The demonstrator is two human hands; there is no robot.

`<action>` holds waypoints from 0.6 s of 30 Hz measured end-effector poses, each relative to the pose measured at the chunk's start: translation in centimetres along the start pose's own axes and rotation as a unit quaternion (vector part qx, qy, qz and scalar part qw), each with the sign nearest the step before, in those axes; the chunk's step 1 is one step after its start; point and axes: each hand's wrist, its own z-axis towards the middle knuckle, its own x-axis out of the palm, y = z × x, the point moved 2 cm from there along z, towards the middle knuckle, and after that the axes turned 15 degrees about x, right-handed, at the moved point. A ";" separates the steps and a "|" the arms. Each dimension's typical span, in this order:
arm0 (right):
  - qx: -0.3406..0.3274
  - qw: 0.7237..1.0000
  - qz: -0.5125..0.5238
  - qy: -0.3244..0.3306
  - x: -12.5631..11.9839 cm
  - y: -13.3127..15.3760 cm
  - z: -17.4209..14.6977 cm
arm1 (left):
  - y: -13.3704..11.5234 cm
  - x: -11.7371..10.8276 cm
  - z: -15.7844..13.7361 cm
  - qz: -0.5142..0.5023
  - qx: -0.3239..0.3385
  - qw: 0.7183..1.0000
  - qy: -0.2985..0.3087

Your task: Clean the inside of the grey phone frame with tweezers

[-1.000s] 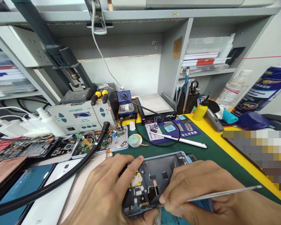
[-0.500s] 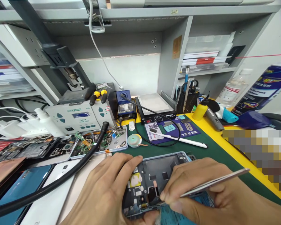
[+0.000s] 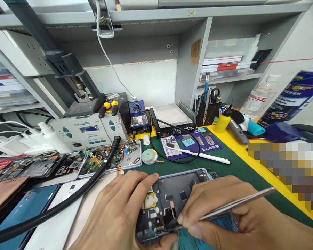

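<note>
Left hand [image 3: 117, 208] gripping opened, rectangular blue-rimmed phone [image 3: 176, 184]; right hand [image 3: 221, 199] pinching slim silver metal tool [image 3: 243, 202] (tip hidden); work seemingly unfinished.

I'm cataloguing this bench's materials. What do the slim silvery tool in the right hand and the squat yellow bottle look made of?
Slim silvery tool: probably smooth metal, given its grey sheen. Squat yellow bottle: likely smooth plastic, judging by its even, opaque colour.

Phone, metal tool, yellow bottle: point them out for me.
Phone [image 3: 175, 188]: head view, on the gray inner surface of its opened body.
Metal tool [image 3: 238, 205]: head view, midway along its visible shaft.
Yellow bottle [image 3: 222, 123]: head view, on its body, below the black cap.
</note>
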 end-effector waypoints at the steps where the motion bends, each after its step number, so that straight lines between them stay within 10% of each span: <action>1: 0.001 1.000 0.001 0.002 0.0 0.0 0.0 | 0.0 0.0 -0.1 -0.001 0.001 1.000 0.002; 18: -0.023 0.999 -0.027 0.015 -0.1 0.0 -0.1 | -0.2 0.1 -0.1 -0.014 0.005 1.000 0.006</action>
